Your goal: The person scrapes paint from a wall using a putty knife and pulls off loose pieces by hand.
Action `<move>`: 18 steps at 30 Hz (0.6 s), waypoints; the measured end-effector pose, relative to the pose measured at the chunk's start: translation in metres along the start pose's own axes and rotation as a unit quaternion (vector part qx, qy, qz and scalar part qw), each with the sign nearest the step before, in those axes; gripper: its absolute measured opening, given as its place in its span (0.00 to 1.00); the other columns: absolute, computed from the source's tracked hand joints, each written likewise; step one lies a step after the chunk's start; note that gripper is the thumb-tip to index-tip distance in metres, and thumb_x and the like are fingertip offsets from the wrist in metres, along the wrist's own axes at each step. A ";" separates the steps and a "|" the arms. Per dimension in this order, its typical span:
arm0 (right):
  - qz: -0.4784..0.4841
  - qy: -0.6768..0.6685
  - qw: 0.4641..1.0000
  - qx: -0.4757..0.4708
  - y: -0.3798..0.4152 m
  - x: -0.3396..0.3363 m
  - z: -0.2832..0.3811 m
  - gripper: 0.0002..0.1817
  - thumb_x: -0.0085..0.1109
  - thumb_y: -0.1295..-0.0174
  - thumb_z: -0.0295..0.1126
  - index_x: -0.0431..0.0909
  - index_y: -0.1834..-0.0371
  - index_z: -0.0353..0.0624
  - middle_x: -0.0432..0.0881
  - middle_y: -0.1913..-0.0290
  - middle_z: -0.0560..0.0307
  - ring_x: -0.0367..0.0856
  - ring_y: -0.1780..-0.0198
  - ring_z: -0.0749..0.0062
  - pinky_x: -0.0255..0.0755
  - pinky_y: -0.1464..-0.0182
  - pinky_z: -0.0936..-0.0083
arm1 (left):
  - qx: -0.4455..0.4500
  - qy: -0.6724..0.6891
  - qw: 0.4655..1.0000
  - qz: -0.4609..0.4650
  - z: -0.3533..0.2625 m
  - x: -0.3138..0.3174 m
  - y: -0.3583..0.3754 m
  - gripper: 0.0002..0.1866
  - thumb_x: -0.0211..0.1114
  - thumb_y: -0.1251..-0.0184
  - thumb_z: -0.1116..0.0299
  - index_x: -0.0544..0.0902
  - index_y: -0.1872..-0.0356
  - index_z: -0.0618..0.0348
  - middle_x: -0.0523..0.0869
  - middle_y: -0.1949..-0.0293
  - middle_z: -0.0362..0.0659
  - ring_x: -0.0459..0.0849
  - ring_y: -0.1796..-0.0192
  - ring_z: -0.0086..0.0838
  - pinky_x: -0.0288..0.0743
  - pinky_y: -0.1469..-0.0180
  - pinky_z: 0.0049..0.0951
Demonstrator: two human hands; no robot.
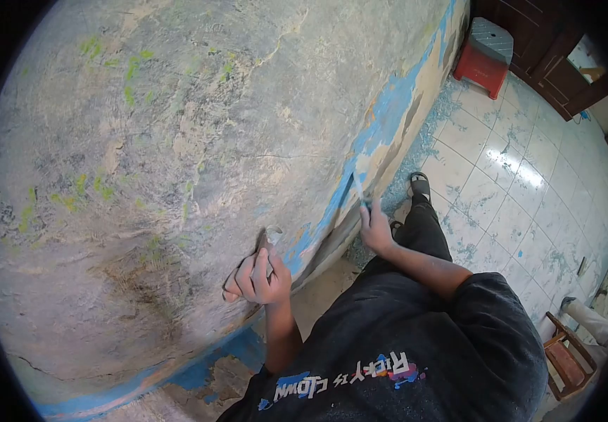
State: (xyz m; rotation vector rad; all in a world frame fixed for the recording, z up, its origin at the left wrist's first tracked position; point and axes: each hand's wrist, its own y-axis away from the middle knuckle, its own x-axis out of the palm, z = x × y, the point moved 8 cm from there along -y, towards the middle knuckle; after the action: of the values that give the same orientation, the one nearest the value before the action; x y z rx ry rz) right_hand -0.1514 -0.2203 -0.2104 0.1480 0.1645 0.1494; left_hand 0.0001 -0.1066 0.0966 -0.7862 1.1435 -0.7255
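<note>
Against the worn grey wall, my left hand is closed around a scraper whose metal blade points up. My right hand grips a thin, pale scraping tool, its tip at the strip of blue paint low on the wall. The blue strip is flaking, with bare beige patches along its edge. Green paint specks show on the grey surface.
A red stool with a grey top stands by dark wooden doors. Paint flakes lie over the tiled floor. At the lower right are a wooden chair and another person's leg.
</note>
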 end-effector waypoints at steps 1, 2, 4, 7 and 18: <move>-0.013 0.004 1.000 -0.006 -0.006 -0.004 0.009 0.15 0.48 0.21 0.36 0.64 0.43 0.36 0.81 0.53 0.24 0.79 0.50 0.23 0.71 0.51 0.41 | 0.004 -0.007 1.000 0.002 0.000 -0.001 0.001 0.11 0.76 0.42 0.70 0.88 0.59 0.40 0.84 0.61 0.31 0.75 0.57 0.33 0.56 0.48 0.41; -0.045 -0.007 0.999 0.006 -0.016 -0.013 0.015 0.14 0.49 0.21 0.36 0.65 0.45 0.36 0.82 0.57 0.25 0.79 0.52 0.23 0.72 0.53 0.41 | 0.005 -0.010 1.000 0.007 0.001 -0.001 0.001 0.11 0.76 0.41 0.69 0.88 0.59 0.40 0.84 0.61 0.30 0.75 0.57 0.32 0.56 0.48 0.41; -0.019 0.020 0.999 0.029 -0.016 -0.013 0.011 0.14 0.49 0.21 0.36 0.65 0.45 0.36 0.82 0.59 0.25 0.79 0.54 0.23 0.72 0.55 0.41 | 0.003 -0.018 1.000 0.015 -0.001 -0.001 0.001 0.11 0.76 0.41 0.69 0.88 0.59 0.39 0.83 0.62 0.30 0.75 0.57 0.32 0.55 0.48 0.41; 0.020 0.017 1.000 0.001 0.005 -0.007 0.011 0.14 0.49 0.21 0.37 0.64 0.46 0.36 0.81 0.61 0.25 0.79 0.56 0.22 0.71 0.56 0.39 | 0.009 -0.019 1.000 -0.006 -0.001 -0.001 0.001 0.11 0.77 0.41 0.68 0.87 0.60 0.38 0.83 0.62 0.29 0.75 0.56 0.32 0.54 0.47 0.42; 0.010 0.021 1.000 0.005 0.007 -0.007 0.010 0.15 0.48 0.20 0.37 0.63 0.48 0.35 0.80 0.63 0.23 0.79 0.56 0.22 0.71 0.56 0.40 | 0.037 -0.022 0.999 -0.004 -0.006 -0.002 -0.003 0.10 0.77 0.39 0.67 0.88 0.58 0.44 0.83 0.62 0.31 0.76 0.57 0.31 0.55 0.48 0.39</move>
State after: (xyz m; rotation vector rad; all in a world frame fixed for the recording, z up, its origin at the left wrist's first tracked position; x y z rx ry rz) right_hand -0.1580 -0.2155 -0.1988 0.1560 0.2058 0.1713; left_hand -0.0059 -0.1078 0.0987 -0.7415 1.0690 -0.7493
